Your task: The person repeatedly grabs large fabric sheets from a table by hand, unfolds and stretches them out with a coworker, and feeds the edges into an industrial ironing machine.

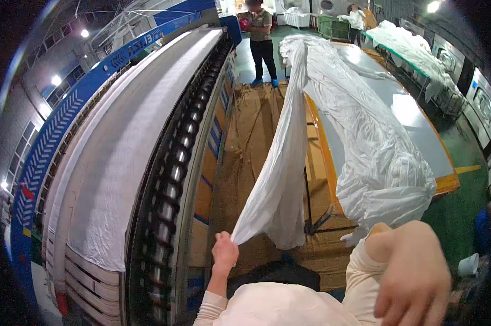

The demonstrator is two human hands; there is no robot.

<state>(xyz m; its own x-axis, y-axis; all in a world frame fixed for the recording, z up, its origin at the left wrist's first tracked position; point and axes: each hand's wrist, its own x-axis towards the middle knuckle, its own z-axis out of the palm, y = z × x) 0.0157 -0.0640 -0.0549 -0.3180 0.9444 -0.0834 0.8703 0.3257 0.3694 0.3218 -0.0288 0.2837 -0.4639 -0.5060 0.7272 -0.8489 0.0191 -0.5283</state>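
My left hand (225, 251) is closed on the edge of a white sheet (280, 174). From there the cloth stretches up to the far end of the table and hangs in folds over the gap between table and machine. My right hand (416, 277) is raised close to the camera at the lower right, slightly blurred. Its fingers point down, somewhat apart, with nothing visible in them. Beyond this hand, a crumpled heap of white linen (384, 157) lies along the table (419, 130), spilling over its near end.
A long ironing machine (172, 190) with a row of rollers runs along the left, a flat white cloth (112, 179) on its bed. Brown sheeting (251, 141) covers the floor between. A person (260, 41) stands at the far end. A white bucket (468, 264) is at right.
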